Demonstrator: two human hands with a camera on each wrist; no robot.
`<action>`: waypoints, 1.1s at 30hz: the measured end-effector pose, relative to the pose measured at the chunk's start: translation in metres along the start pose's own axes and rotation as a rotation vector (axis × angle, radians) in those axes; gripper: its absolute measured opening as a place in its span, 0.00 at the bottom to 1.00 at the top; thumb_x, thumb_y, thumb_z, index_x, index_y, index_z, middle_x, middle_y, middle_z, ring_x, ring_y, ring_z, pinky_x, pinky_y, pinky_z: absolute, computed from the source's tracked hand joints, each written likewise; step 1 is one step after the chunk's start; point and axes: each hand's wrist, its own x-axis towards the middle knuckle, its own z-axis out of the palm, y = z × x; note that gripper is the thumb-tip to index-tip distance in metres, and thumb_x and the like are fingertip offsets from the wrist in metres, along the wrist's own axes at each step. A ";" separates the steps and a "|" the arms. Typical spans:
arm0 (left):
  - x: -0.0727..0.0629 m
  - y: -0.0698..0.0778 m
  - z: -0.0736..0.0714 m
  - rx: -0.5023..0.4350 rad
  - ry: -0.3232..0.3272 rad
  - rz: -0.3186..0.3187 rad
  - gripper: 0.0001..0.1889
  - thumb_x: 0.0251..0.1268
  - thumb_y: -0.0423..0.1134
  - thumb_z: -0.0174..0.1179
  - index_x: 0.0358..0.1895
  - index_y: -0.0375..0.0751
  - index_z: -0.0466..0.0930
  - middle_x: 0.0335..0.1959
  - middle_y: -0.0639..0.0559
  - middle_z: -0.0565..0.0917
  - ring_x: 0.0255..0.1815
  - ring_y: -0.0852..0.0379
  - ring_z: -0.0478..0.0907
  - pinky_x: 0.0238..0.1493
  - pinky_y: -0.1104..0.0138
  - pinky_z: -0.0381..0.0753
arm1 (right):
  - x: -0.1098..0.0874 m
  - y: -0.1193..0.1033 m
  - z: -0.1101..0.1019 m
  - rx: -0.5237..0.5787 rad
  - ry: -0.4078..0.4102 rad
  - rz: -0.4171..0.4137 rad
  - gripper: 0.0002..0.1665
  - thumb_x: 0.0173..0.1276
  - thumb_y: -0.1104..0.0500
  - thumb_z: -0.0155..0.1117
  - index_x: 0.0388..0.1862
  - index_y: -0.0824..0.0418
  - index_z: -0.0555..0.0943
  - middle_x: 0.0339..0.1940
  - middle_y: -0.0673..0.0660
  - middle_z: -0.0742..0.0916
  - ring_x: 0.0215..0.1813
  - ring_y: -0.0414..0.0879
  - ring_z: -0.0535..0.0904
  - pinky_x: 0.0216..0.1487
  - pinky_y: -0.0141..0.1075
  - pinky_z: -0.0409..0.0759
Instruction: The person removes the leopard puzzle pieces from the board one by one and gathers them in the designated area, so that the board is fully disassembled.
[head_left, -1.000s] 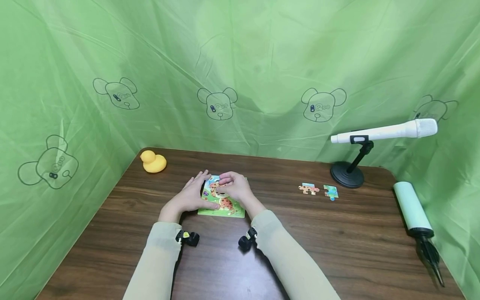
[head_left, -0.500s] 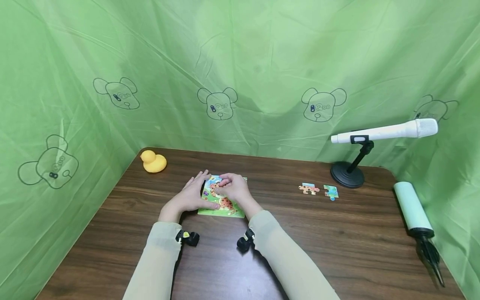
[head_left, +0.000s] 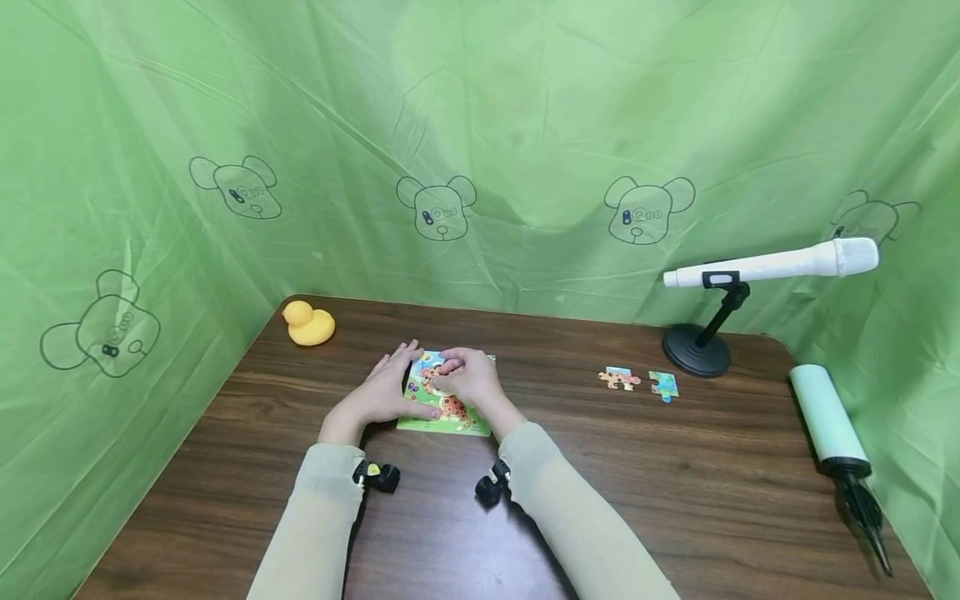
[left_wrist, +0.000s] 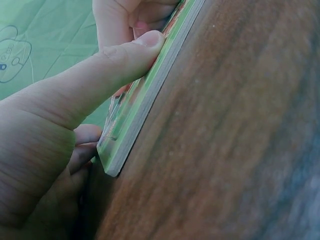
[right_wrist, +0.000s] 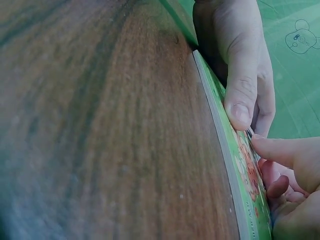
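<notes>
A green jigsaw puzzle board [head_left: 435, 426] with a spotted cartoon animal lies on the table, partly covered by both hands. My left hand [head_left: 381, 395] rests along its left side, fingers stretched toward the far edge. The left thumb [left_wrist: 150, 40] presses on the printed face. Over the upper right part, my right hand [head_left: 474, 381] has its thumb and fingertips brought together in a pinch, right at the picture. In the right wrist view, the right thumb [right_wrist: 277, 150] meets a thin dark edge, apparently a puzzle piece, mostly hidden by the fingers.
Two loose puzzle pieces, one tan and pink [head_left: 619, 378] and one blue-green [head_left: 663, 386], lie to the right. A white microphone [head_left: 780, 264] on a black stand [head_left: 696, 350], a mint hand pump [head_left: 827, 417] and a yellow rubber duck [head_left: 310, 324] stand around. Green cloth [head_left: 517, 150] hangs behind.
My right hand has shifted very slightly toward me and its fingertips have curled a little more over the board. My left hand and the board have stayed in place.
</notes>
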 end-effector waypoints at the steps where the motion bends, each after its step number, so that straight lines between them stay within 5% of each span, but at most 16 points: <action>1: 0.000 0.000 0.000 0.002 0.000 -0.001 0.67 0.49 0.66 0.85 0.85 0.32 0.59 0.90 0.36 0.52 0.91 0.36 0.42 0.89 0.42 0.39 | 0.000 0.000 0.000 0.005 0.000 0.000 0.30 0.61 0.63 0.87 0.62 0.63 0.89 0.36 0.48 0.91 0.37 0.40 0.84 0.40 0.33 0.82; 13: 0.002 0.000 0.003 -0.004 -0.017 -0.014 0.68 0.49 0.67 0.84 0.86 0.35 0.58 0.91 0.37 0.51 0.92 0.37 0.41 0.89 0.42 0.38 | -0.004 -0.003 -0.022 0.175 -0.084 -0.031 0.28 0.66 0.61 0.84 0.64 0.64 0.87 0.43 0.53 0.94 0.44 0.43 0.88 0.45 0.32 0.86; 21: 0.002 -0.003 0.004 0.007 -0.013 -0.025 0.69 0.48 0.69 0.84 0.87 0.36 0.57 0.91 0.39 0.51 0.92 0.39 0.41 0.90 0.43 0.38 | -0.020 -0.019 -0.072 0.100 -0.122 -0.177 0.31 0.66 0.55 0.84 0.67 0.58 0.87 0.46 0.51 0.93 0.45 0.46 0.87 0.44 0.36 0.85; 28: 0.001 -0.002 0.002 0.005 0.002 -0.018 0.69 0.48 0.68 0.84 0.87 0.34 0.57 0.91 0.39 0.51 0.92 0.39 0.41 0.90 0.44 0.38 | -0.037 -0.010 -0.124 -0.063 -0.113 -0.330 0.31 0.65 0.56 0.85 0.67 0.58 0.87 0.45 0.51 0.92 0.42 0.46 0.86 0.44 0.37 0.85; 33: 0.000 -0.002 0.002 -0.005 0.007 -0.018 0.68 0.48 0.66 0.85 0.86 0.34 0.58 0.91 0.39 0.51 0.92 0.39 0.41 0.89 0.43 0.38 | -0.049 -0.002 -0.161 -0.151 -0.090 -0.368 0.29 0.66 0.58 0.85 0.66 0.59 0.87 0.43 0.50 0.92 0.41 0.46 0.86 0.44 0.35 0.84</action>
